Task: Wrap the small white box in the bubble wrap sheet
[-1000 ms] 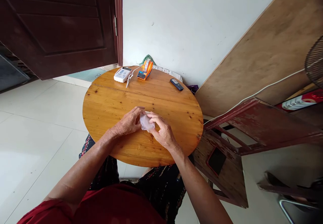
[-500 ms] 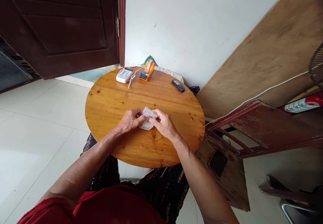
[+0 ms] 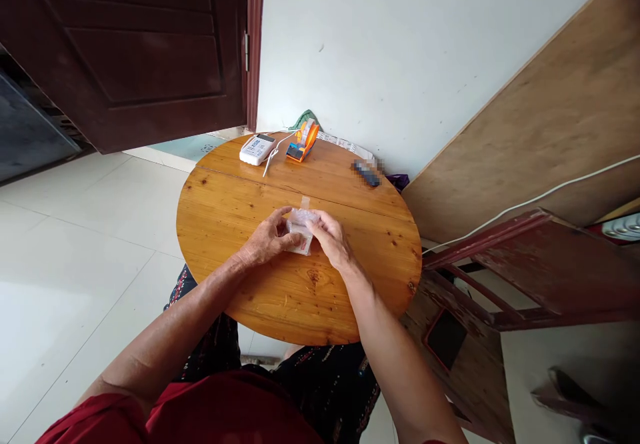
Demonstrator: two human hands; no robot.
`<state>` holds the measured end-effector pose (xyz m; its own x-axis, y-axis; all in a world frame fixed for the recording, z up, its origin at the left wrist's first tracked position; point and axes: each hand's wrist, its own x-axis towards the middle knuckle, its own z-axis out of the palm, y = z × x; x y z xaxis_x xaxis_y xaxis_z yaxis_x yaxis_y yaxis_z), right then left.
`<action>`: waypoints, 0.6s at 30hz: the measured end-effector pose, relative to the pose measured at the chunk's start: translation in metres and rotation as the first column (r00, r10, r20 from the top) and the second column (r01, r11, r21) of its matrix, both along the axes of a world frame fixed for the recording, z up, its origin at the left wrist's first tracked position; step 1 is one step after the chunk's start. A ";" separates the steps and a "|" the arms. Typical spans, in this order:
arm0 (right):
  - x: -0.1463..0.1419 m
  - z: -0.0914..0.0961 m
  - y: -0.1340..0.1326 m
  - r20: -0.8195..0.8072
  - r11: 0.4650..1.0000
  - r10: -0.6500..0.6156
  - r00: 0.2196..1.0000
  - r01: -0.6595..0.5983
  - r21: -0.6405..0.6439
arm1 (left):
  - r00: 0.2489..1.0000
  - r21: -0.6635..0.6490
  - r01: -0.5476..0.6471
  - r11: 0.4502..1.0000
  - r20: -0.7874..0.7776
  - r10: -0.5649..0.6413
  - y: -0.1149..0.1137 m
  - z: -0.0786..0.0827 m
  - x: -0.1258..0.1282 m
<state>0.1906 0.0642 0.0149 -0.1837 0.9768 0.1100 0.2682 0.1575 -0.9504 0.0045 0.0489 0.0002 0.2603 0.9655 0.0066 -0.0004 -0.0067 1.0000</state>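
Note:
Between both hands, over the middle of the round wooden table (image 3: 225,197), is a small packet wrapped in clear, bubbly plastic (image 3: 302,220). A white face with a reddish mark shows on its near side, and a strip of clear tape (image 3: 305,202) sticks out from its far edge. My left hand (image 3: 270,237) grips the left side, thumb over the near part and fingers behind. My right hand (image 3: 330,236) pinches the plastic on the right side, thumb on top. What lies inside the wrapping is mostly hidden.
Toward the back stand a white box-shaped device (image 3: 257,149) with a white cable (image 3: 271,163) and an orange tape dispenser (image 3: 303,141). A dark, blurred object (image 3: 367,173) lies back right. A dark tablet-like thing (image 3: 447,339) rests on a low wooden surface at right.
The packet has turned in my hands, and its white face with the reddish mark now shows. The tape strip now sticks out at the far side. The whole view has shifted slightly.

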 end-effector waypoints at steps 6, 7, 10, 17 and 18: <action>0.004 -0.010 -0.006 -0.079 0.995 0.062 0.995 -0.067 -0.070 | 0.984 0.097 -0.048 0.994 -0.168 0.064 0.001 0.001 0.001; 0.004 -0.011 -0.006 -0.054 0.996 0.051 0.997 -0.055 -0.068 | 0.975 0.116 -0.056 0.992 -0.208 0.079 0.000 0.002 0.001; 0.005 -0.012 -0.005 0.028 0.999 0.014 1.000 -0.013 -0.038 | 0.948 0.162 -0.071 0.984 -0.295 0.117 -0.002 0.003 0.002; 0.000 -0.011 0.005 0.023 0.990 -0.121 0.992 0.119 0.070 | 0.940 0.186 -0.062 0.981 -0.319 0.120 -0.002 0.001 0.003; -0.002 -0.011 0.007 0.018 0.990 -0.122 0.992 0.120 0.078 | 0.941 0.188 -0.063 0.980 -0.315 0.121 -0.002 0.001 0.003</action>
<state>0.1889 0.0715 0.0037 -0.0678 0.9809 0.1822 0.3113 0.1943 -0.9302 0.0075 0.0469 0.0010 0.1864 0.9768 0.1052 0.3312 -0.1633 0.9293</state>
